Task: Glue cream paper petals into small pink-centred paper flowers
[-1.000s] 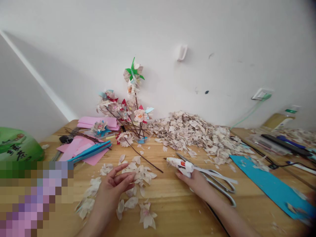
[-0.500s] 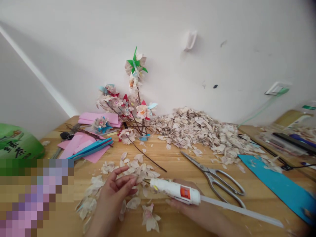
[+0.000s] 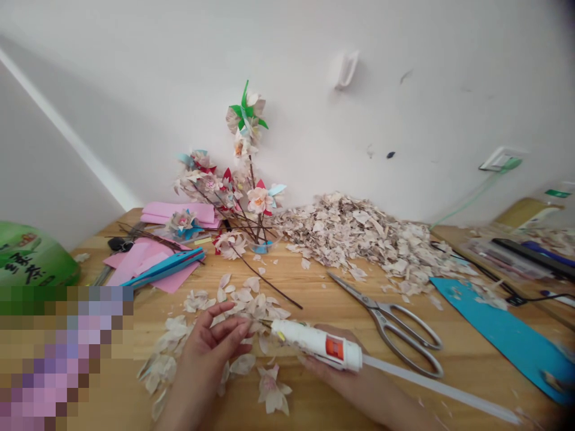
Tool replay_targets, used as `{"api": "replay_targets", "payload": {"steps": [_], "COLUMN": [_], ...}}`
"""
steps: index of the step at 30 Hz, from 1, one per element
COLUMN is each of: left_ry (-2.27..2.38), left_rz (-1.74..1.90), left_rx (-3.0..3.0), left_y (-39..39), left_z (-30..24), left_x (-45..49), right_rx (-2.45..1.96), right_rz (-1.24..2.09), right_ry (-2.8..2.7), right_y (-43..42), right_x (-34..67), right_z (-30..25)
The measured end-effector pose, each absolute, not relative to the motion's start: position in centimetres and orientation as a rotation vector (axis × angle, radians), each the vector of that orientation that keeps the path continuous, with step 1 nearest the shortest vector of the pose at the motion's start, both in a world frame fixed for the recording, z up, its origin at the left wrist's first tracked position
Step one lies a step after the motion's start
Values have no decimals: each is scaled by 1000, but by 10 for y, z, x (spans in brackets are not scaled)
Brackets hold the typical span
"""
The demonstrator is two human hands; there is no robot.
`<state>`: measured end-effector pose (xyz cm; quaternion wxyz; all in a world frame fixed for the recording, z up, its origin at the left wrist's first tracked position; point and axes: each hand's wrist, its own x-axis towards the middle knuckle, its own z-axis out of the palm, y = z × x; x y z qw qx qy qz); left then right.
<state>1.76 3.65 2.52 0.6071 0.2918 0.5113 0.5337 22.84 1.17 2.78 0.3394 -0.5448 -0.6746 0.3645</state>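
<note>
My right hand grips a white glue gun with a long glue stick sticking out behind it. The nozzle points left, close to the fingertips of my left hand. The left hand's fingers are curled together over the loose paper petals on the wooden table; whether a petal sits between them I cannot tell. A finished paper flower lies just below the two hands.
Metal scissors lie right of the glue gun. A heap of paper scraps sits by the wall. A bouquet of paper flowers on twigs stands behind the petals. Pink and blue paper sheets lie left, a blue sheet right.
My right hand lifted the glue gun from beside the scissors and brought it left and nearer, its nozzle now at my left fingertips. The left hand stayed on the petals.
</note>
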Motion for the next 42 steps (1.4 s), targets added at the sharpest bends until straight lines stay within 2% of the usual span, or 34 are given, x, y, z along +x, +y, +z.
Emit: {"api": "replay_targets", "payload": {"steps": [18, 42], "left_ry": [1172, 1170], "left_rz": [1225, 1234], "left_rx": [678, 666], "left_y": [35, 35], "left_z": [23, 22], "left_x": [17, 17], "right_rx": [-1463, -1434], "right_rz": [983, 776], "right_ry": [-1712, -1844], "right_y": [12, 11], "right_x": [228, 235], "right_z": [30, 13]}}
